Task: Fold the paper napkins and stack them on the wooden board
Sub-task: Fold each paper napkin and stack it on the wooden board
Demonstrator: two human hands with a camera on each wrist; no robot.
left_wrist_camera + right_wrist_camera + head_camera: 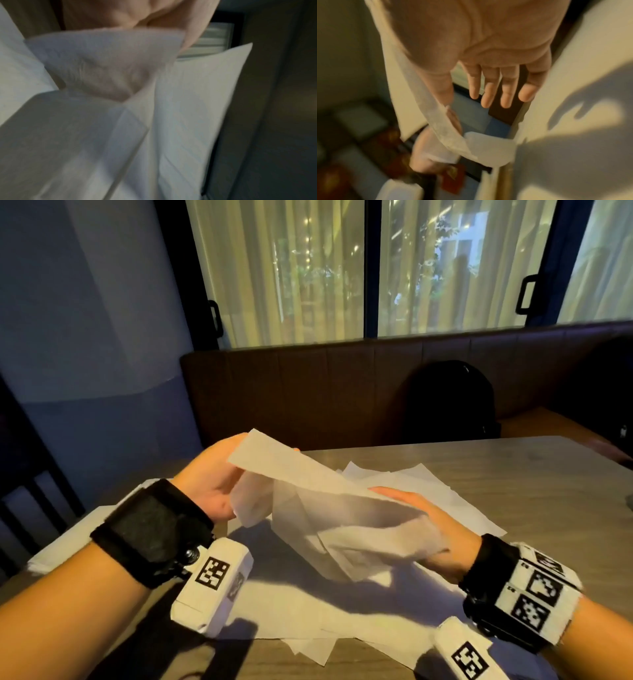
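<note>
A thin white paper napkin (325, 501) hangs in the air above the table, stretched between both hands. My left hand (209, 477) is raised palm-up at the napkin's far left edge and holds it; the thumb is hidden behind the paper. In the blurred left wrist view a finger (192, 31) lies over the napkin (188, 108). My right hand (442, 529) keeps its fingers (496, 88) straight, and the napkin (447, 129) drapes over its thumb side. Several loose unfolded napkins (428, 484) lie spread below. No wooden board is clearly visible.
The grey-brown table (513, 474) runs to the right and far side. A white pile (65, 546) sits at the left table edge under my left forearm. A black backpack (448, 402) rests on the brown bench (308, 392) behind. A dark chair (34, 491) stands at left.
</note>
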